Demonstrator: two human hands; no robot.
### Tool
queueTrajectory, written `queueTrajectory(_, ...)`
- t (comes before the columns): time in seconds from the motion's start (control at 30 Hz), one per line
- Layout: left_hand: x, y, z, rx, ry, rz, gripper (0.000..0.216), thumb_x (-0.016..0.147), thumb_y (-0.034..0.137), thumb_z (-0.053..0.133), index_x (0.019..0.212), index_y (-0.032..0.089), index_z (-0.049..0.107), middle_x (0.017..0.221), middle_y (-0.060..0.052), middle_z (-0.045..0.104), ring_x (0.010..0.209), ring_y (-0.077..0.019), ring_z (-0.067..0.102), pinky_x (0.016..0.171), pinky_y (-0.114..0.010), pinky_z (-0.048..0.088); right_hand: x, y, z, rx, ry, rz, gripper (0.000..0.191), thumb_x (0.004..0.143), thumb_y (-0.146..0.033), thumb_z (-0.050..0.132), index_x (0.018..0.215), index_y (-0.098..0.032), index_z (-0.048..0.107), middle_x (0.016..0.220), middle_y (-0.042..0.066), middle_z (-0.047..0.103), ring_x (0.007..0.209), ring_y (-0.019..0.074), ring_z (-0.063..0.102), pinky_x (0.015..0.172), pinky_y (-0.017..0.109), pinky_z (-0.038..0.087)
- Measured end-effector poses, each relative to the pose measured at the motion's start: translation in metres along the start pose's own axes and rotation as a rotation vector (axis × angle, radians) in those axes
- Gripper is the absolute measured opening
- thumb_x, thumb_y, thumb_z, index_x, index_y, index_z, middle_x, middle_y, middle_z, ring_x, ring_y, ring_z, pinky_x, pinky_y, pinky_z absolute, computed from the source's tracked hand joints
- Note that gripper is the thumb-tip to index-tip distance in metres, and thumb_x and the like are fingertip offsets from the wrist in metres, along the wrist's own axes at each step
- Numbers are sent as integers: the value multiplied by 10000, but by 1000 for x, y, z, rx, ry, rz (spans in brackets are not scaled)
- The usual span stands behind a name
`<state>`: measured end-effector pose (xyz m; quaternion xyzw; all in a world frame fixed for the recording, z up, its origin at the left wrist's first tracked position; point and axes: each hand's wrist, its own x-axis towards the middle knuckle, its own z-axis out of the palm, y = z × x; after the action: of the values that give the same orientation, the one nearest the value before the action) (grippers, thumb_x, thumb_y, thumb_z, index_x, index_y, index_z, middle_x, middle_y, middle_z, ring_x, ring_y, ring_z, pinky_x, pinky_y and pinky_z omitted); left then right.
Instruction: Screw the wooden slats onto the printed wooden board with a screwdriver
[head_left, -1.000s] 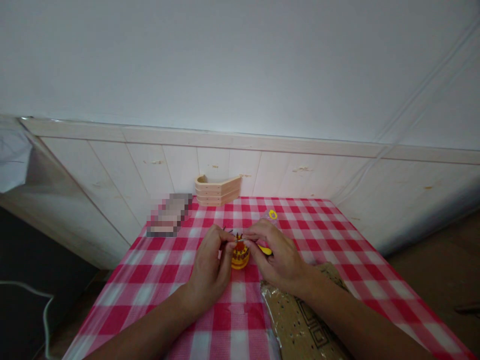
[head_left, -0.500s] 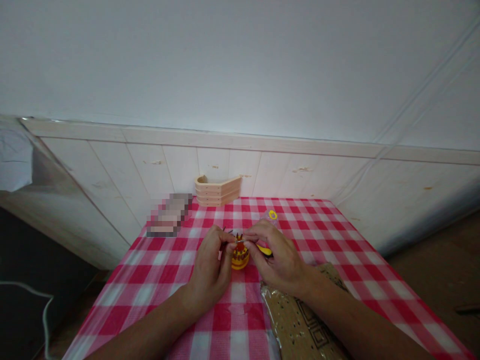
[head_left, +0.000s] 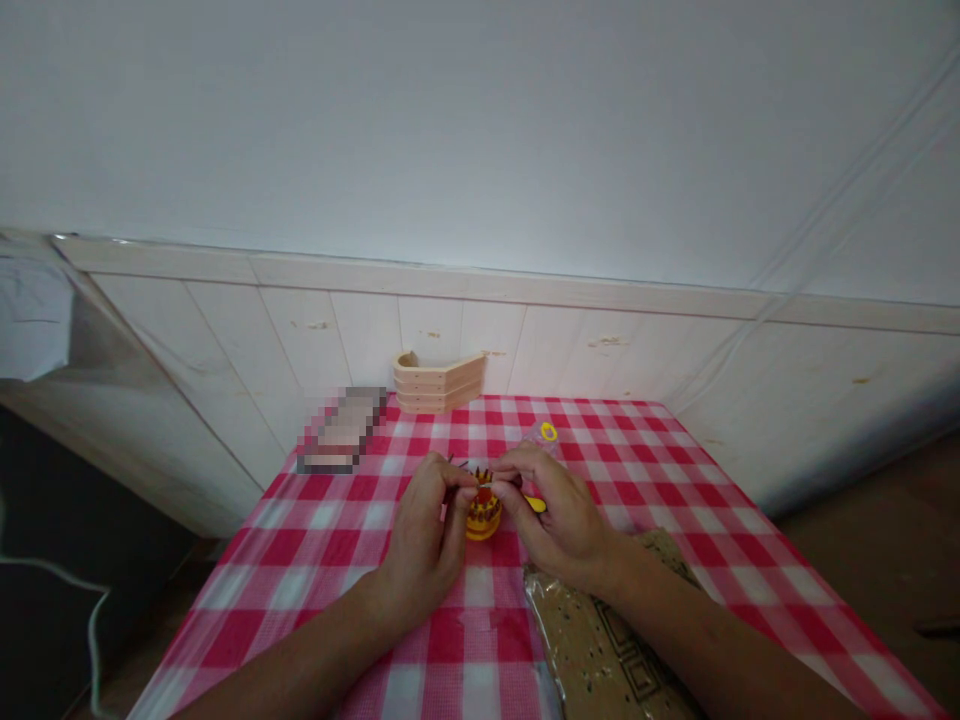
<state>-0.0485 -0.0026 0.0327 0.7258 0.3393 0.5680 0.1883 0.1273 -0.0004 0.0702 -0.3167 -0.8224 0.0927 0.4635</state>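
Note:
A round yellow holder [head_left: 482, 531] with a ring of dark upright pegs and an orange-red middle stands on the tablecloth. Above its top, my left hand [head_left: 429, 520] and my right hand [head_left: 553, 508] meet, fingertips pinched on a small thin piece [head_left: 484, 487] spanning the short gap between them. What the piece is, I cannot make out. Thin dark sticks [head_left: 457, 462] show just behind my left fingers. A yellow and black handle [head_left: 535, 504] lies partly hidden beside my right hand.
A red and white checked cloth [head_left: 424, 640] covers the table. A pale slatted wooden piece [head_left: 439, 385] stands by the wall, with a blurred-out flat object [head_left: 343, 430] left of it. A brown plastic-wrapped package [head_left: 592, 650] lies under my right forearm. Behind my right hand is clear plastic with a yellow ring [head_left: 549, 432].
The view has shifted slightly. Both hands keep their pinch above the yellow holder, with only small finger movements; less of the yellow and black handle's dark part shows.

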Motion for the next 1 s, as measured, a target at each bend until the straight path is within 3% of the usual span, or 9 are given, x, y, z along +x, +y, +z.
queueTrajectory(0.27,0,-6,-4,-42,94,-184,90,1008,224,478,950,231,547,829,17,583,714,-136,549,646,-240,445,0,4,-2,50,52,159,273,941,-123,552,1180,-255,546,937,38,698,828,179,695,715,321,574)
queueTrajectory(0.43,-2,-8,-3,-74,96,-240,125,1012,296,482,1069,228,570,877,-2,640,753,-150,608,685,-261,492,2,6,-5,13,29,120,306,965,-123,518,1225,-266,595,930,43,686,851,194,671,745,361,566)
queueTrajectory(0.53,-2,-9,-2,-65,100,-287,151,1024,330,454,1029,220,558,842,-2,634,737,-155,607,684,-275,498,4,7,-6,9,15,123,327,975,-131,512,1246,-280,617,922,39,688,865,203,662,789,395,559)
queueTrajectory(0.77,-1,-17,-1,-72,124,-334,162,1044,347,397,1002,224,492,785,8,619,703,-151,594,675,-285,494,9,13,-8,128,35,322,351,986,-156,466,1235,-295,671,949,45,693,862,194,657,778,373,546)
queueTrajectory(1.0,2,-25,-2,-59,122,-421,206,1030,408,410,994,222,491,792,-2,647,700,-158,614,666,-291,499,19,39,-27,422,324,516,122,927,-244,536,966,-236,651,737,-21,620,692,148,614,683,315,515)
